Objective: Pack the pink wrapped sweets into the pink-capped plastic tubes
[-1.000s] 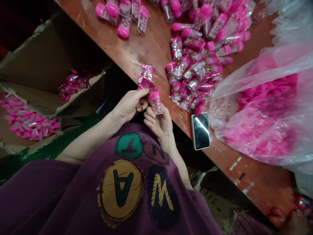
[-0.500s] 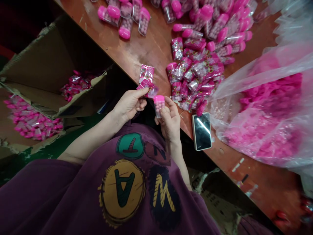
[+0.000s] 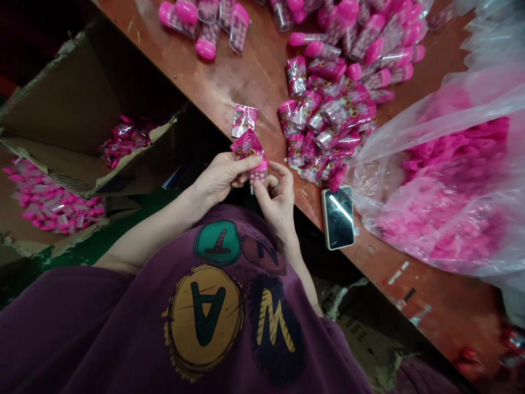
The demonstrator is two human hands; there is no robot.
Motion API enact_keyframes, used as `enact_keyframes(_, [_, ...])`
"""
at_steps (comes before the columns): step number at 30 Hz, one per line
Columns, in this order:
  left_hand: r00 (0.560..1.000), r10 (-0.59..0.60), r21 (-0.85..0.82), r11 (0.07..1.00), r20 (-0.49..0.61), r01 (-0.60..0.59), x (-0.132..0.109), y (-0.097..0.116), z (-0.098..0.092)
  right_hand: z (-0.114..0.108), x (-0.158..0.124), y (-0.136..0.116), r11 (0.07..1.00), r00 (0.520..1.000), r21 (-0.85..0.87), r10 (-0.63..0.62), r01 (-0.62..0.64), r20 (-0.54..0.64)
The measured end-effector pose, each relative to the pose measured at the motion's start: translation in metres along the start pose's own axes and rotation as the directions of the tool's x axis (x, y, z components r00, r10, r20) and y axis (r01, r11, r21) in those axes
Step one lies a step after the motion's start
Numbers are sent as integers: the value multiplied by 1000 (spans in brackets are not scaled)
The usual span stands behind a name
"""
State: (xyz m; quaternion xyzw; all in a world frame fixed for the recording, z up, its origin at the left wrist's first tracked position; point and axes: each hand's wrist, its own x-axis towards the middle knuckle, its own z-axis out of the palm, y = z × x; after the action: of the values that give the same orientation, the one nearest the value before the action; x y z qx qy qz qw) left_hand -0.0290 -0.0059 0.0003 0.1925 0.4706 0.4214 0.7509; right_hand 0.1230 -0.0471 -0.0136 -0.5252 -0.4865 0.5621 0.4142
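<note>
My left hand (image 3: pixel 229 174) pinches a printed pink plastic sleeve (image 3: pixel 247 144) against the top of a small clear candy bottle (image 3: pixel 258 179). Pale pink balls fill the bottle, and its cap is bright pink. My right hand (image 3: pixel 278 196) grips the lower part of that bottle between thumb and fingers. The sleeve overlaps the cap; how far it goes round the bottle is hidden by my left thumb. Just beyond, on the table edge, lies another flat printed sleeve (image 3: pixel 244 120).
Sleeved bottles (image 3: pixel 332 120) lie heaped on the brown table (image 3: pixel 229 82), with unsleeved bottles (image 3: pixel 365 38) behind. A phone (image 3: pixel 338 218) and a clear bag of pink caps (image 3: pixel 451 202) are at right. Cardboard boxes (image 3: pixel 49 104) with pink packs stand at left.
My right hand has brought the bottle left to the sleeve in my left hand. The sleeve, held apart from the bottle before, now overlaps its cap.
</note>
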Motion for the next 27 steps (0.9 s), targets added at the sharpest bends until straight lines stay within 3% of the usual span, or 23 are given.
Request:
enact_keyframes(8, [987, -103, -86, 990, 124, 114, 0, -10, -1, 1, -2, 9, 999, 998, -12, -52, 51, -26])
enact_keyframes(11, [985, -121, -91, 987, 126, 133, -1, -10, 0, 1, 2, 9, 994, 998, 92, -59, 61, -16])
enact_keyframes(21, [1000, 8, -49, 999, 13, -8, -4, -14, 11, 9, 1, 7, 976, 1000, 218, 20, -20, 5])
enact_keyframes(27, [999, -4, 36, 999, 48, 2, -5, -12, 9, 2, 3, 7, 954, 997, 291, 69, -77, 39])
